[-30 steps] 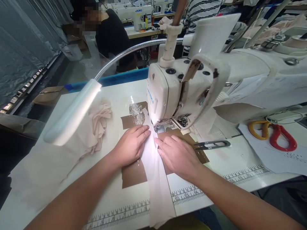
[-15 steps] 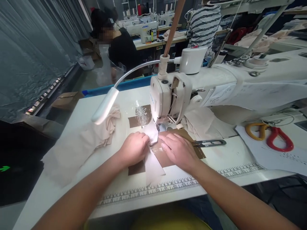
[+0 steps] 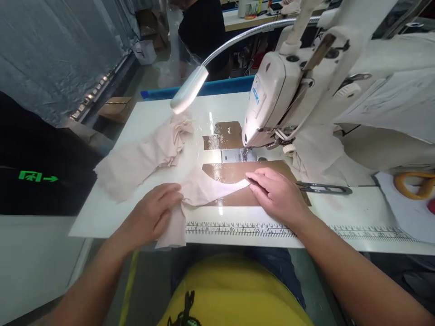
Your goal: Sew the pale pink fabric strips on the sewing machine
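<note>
Sewing machine [image 3: 306, 81]: it is standing on the right half of the bench, with its head hanging over the needle plate [image 3: 233, 155].
Bench [image 3: 112, 213]: it is carrying everything here; its white top is shining under the light.
Fabric pile [image 3: 136, 158]: beige pieces are lying crumpled at the left, well apart from the needle, probably so that they are staying out of the way.
Brown tape patches [image 3: 234, 174]: they are lying glossy around the needle plate, I think to give the cloth a smooth surface.
Fabric piece [image 3: 210, 190]: the pale piece is lying across the front patch, near the needle plate but not under the needle; one end is hanging over the front edge.
Gooseneck lamp [image 3: 188, 90]: it is bending down over the bench, behind the fabric pile.
Left hand [image 3: 152, 215]: it is closing on the bunched end of the fabric piece, at the bench edge.
Right hand [image 3: 278, 194]: its fingertips seem to be pinching the pointed tip against the tape, so the piece is lying stretched between both hands.
Printed ruler [image 3: 238, 228]: it is running along the front edge.
Thread snips [image 3: 322, 188]: they are lying just beside the right hand, easy to reach.
</note>
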`<action>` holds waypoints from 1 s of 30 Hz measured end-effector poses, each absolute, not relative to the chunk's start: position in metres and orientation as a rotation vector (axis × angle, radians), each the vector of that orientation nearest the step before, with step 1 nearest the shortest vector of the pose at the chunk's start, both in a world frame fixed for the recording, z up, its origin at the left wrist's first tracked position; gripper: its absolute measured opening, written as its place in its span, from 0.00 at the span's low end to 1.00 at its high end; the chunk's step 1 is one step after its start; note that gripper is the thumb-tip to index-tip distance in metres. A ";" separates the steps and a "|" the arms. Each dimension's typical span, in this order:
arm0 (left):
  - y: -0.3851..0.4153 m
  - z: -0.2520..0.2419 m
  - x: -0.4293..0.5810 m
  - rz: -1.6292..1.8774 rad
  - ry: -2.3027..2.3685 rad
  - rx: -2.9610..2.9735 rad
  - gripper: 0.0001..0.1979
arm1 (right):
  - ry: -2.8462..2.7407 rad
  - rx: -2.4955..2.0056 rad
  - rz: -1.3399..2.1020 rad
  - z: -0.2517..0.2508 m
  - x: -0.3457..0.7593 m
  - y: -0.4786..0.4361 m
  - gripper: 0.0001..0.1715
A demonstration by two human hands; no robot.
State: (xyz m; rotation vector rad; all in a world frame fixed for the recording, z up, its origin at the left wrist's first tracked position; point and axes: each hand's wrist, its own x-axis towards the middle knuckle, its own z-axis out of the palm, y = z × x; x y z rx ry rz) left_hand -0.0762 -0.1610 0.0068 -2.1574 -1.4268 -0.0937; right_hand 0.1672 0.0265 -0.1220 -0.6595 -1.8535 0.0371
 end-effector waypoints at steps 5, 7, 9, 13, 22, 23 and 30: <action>-0.193 -0.034 -0.086 -0.361 -1.567 -1.898 0.20 | -1.917 -0.531 0.009 -0.121 0.171 0.026 0.15; -0.194 -0.047 -0.087 -0.378 -1.536 -1.864 0.20 | -1.961 -0.485 -0.033 -0.116 0.168 0.027 0.13; -0.190 -0.055 -0.087 -0.408 -1.491 -1.871 0.13 | -1.999 -0.503 -0.060 -0.111 0.162 0.029 0.14; -0.189 -0.053 -0.088 -0.537 -1.525 -1.924 0.06 | -2.056 -0.587 -0.032 -0.103 0.161 0.024 0.15; -0.228 0.004 -0.099 -1.257 -1.966 -1.713 0.16 | -1.896 -0.295 1.171 -0.100 0.220 -0.017 0.17; -0.223 0.008 -0.101 -1.190 -2.001 -1.702 0.18 | -1.900 -0.354 1.143 -0.101 0.218 -0.015 0.17; -0.197 0.005 -0.094 -0.532 -1.558 -1.659 0.15 | -1.737 -0.790 0.310 -0.127 0.207 0.010 0.16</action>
